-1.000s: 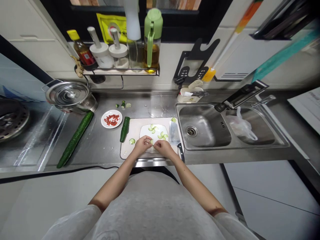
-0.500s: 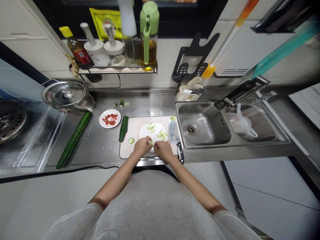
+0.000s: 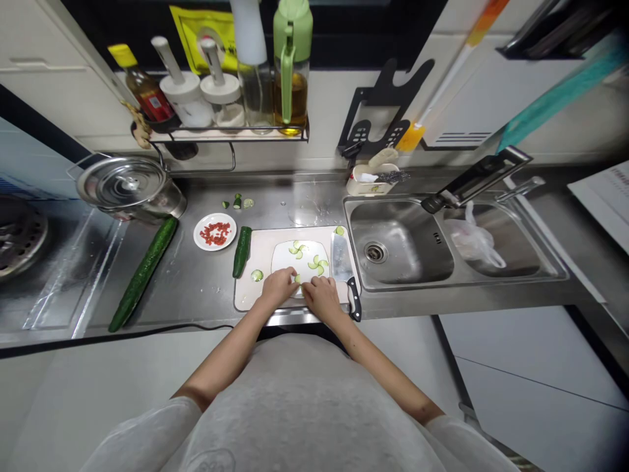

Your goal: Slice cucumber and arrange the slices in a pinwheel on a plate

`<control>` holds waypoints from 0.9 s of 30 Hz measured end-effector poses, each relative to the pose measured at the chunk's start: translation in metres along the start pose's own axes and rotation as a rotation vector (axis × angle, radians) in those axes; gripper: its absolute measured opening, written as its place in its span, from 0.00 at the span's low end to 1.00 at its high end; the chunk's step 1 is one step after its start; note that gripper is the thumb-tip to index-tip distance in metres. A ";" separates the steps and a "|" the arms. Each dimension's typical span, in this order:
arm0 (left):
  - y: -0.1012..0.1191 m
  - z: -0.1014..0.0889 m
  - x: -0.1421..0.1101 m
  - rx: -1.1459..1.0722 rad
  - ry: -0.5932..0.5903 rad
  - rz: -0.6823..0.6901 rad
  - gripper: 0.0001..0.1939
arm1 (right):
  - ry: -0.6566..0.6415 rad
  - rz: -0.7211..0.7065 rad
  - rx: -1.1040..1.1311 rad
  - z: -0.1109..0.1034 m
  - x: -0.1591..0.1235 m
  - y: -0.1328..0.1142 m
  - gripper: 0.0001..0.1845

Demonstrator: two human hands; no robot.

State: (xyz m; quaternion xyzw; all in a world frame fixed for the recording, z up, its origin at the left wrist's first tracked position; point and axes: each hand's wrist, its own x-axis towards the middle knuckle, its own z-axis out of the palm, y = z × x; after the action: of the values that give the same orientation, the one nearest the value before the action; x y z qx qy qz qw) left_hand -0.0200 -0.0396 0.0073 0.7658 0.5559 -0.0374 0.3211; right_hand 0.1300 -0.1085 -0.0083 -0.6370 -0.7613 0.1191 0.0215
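On the white plate point(image 3: 282, 257), thin cucumber slices point(image 3: 318, 265) lie fanned out in two pinwheel shapes. At the plate's near side, my left hand point(image 3: 279, 287) and my right hand point(image 3: 322, 298) meet with fingers closed. Between their fingertips is a small pale green cucumber slice point(image 3: 297, 279), partly hidden. Under the plate lies a cutting board point(image 3: 260, 246). A kitchen knife point(image 3: 341, 257) rests on its right side, handle toward me. A cut piece of cucumber point(image 3: 242, 252) lies along the board's left edge, with a round slice point(image 3: 257, 275) nearby.
To the left are a small plate point(image 3: 199, 244) of chopped red bits, a whole cucumber point(image 3: 143, 275) and a lidded steel pot point(image 3: 130, 187). Cucumber ends point(image 3: 238, 202) lie behind the board. A double sink point(image 3: 400, 242) is at right, beneath a faucet point(image 3: 476, 180).
The view has shifted slightly. Both hands stay at the plate's near side, and the right fingertips have moved a little around the slice. The pinwheels look the same.
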 end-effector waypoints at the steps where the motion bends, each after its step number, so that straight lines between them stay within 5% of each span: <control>1: 0.000 0.000 0.000 0.006 0.000 0.000 0.14 | 0.011 -0.004 -0.003 0.001 0.000 0.000 0.15; 27: -0.006 0.006 0.001 0.021 0.035 0.031 0.13 | 0.124 0.002 0.001 0.013 -0.004 -0.010 0.14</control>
State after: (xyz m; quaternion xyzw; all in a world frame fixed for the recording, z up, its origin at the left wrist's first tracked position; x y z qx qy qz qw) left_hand -0.0227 -0.0407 -0.0004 0.7780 0.5492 -0.0249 0.3040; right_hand 0.1191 -0.1154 -0.0183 -0.6438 -0.7579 0.0799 0.0689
